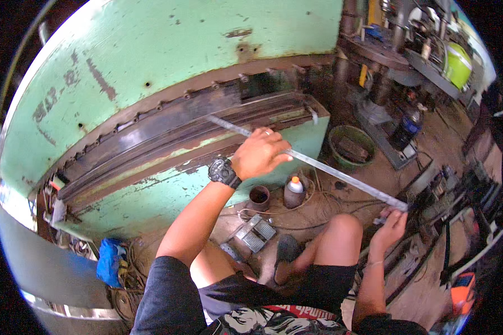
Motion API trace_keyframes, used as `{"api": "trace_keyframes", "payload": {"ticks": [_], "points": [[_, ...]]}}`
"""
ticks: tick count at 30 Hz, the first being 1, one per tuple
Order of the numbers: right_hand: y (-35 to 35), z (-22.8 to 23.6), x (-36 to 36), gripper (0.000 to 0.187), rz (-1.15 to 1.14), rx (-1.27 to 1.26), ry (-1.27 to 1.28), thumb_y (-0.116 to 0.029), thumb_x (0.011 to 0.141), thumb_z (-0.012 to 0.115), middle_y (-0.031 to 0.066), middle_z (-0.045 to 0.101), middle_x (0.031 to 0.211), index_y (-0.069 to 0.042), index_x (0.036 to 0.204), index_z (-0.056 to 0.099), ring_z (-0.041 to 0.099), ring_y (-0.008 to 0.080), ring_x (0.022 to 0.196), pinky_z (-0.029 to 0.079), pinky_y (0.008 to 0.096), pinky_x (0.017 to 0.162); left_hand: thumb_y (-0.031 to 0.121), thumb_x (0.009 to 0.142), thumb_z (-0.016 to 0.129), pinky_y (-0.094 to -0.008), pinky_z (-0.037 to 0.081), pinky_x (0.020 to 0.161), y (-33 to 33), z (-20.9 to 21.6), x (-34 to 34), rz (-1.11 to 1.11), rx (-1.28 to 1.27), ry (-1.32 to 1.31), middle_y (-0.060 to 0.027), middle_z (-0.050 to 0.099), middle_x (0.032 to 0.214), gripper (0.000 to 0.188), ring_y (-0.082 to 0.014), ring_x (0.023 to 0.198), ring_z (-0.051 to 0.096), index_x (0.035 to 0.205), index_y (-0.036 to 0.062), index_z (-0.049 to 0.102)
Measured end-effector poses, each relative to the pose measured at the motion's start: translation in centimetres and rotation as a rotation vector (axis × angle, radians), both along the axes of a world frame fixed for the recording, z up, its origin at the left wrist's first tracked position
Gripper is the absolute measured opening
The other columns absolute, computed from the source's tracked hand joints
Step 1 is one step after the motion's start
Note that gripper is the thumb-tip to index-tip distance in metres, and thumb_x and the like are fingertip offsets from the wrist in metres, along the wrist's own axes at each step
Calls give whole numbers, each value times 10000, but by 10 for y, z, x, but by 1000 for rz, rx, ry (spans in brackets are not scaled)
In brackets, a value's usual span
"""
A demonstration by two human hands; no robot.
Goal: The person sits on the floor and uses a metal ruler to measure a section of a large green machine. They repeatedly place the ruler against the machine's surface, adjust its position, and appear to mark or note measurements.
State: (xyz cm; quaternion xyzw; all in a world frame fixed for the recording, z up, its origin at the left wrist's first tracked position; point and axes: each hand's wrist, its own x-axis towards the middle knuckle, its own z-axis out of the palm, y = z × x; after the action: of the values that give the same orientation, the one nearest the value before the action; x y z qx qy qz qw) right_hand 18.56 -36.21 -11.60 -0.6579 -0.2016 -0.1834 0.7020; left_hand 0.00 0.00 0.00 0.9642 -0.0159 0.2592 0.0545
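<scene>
A long, narrow grey metal strip slants across the front of a green bending press. Its far end rests at the dark slot between the upper blade and the lower bed. My left hand, with a ring and a black watch at the wrist, grips the strip from above, closer to the press. At the strip's near end, low on the right, my right hand pinches it; those fingertips are partly blurred.
A foot pedal lies on the floor by my feet, near a rusty can and an orange-capped bottle. Cables run behind them. To the right stand a green tub, a blue-labelled bottle and piled metal bars.
</scene>
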Motion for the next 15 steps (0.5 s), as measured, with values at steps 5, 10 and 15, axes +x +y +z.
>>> {"api": "trace_keyframes", "payload": {"ticks": [5,10,15], "points": [[-54,1,78,383,-453,80,-111,-284,1109,438,50,628,954,75,1092,570,555,165,870,464,322,793,419,911,690,-484,529,743,-80,15,34,-232,-63,-32,-135,663,900,366,-369,902,664,984,60,690],[-128,-34,139,258,-974,-380,-616,-162,1026,490,134,705,1035,-13,1126,675,682,291,909,544,411,843,511,895,657,-510,538,728,-120,-6,51,-289,-219,-125,-160,653,896,461,-396,906,662,931,51,654],[-129,-36,121,311,-918,-148,-544,-189,1070,443,162,691,980,30,1153,648,663,297,829,562,436,787,560,832,674,-489,516,674,-148,-67,67,-304,-190,-337,-112,630,820,477,-352,797,654,819,84,650]]}}
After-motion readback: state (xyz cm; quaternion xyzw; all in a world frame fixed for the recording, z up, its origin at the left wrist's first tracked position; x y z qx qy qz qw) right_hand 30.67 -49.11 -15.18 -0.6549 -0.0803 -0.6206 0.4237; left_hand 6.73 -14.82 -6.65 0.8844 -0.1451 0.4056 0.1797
